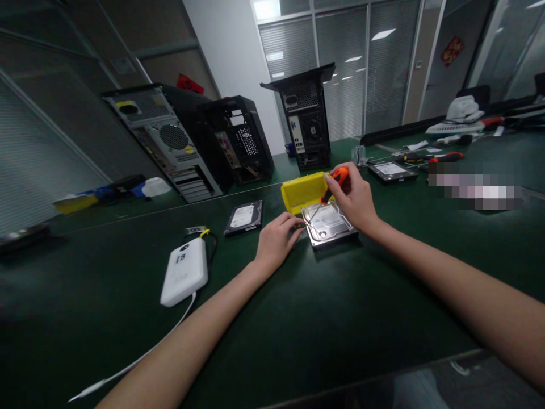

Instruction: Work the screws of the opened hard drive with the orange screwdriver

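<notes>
An orange and black screwdriver point(339, 177) is gripped in my right hand point(355, 196), its thin shaft slanting down to the left. The tip meets the left side of a silver hard drive point(330, 227), which lies label side up on the table. At that same edge, my left hand point(276, 241) has its fingertips drawn together close to the tip; what is between them, if anything, is too small to make out. Directly behind the drive stands an open yellow case point(300, 193), partly covered by my right hand and the screwdriver.
On the dark green table point(272, 318) lie a second hard drive point(243, 217) and a white power bank point(185, 271) with a cable. Computer towers point(170, 142) stand behind. To the right are another hard drive point(390, 170) and red-black pliers point(447, 157).
</notes>
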Demonstrator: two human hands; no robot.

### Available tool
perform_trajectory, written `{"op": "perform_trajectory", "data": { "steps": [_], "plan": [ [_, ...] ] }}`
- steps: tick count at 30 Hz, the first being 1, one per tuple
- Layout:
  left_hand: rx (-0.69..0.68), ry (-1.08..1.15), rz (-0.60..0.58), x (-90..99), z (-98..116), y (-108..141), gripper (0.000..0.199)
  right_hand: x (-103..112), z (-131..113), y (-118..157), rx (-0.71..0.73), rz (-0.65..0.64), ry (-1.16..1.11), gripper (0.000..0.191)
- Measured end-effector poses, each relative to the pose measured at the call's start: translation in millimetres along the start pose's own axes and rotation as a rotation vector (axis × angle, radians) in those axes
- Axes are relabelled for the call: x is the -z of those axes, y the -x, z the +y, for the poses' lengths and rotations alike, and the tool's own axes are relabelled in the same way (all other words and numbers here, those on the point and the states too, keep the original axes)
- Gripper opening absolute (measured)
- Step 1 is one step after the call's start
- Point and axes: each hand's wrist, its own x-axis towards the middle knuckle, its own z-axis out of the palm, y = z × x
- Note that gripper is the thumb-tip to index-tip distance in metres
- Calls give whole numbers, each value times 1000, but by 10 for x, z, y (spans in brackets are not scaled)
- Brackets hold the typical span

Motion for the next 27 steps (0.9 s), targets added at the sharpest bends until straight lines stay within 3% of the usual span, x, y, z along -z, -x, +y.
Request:
{"op": "perform_trajectory", "data": {
  "steps": [10, 16, 20, 27],
  "plan": [
    [42, -4, -31, 13, -11, -19, 16, 8, -31, -14, -8, 14, -19, 33],
    [188, -61, -1, 8, -127, 13, 18, 18, -19, -11, -6, 11, 3, 33],
    [262, -102, -58, -13, -215, 36, 24, 19, 4, -6, -10, -2, 15, 33],
    [114, -103, -171, -17, -213, 12, 26, 23, 40, -2, -34, 12, 26, 34]
  ]
}}
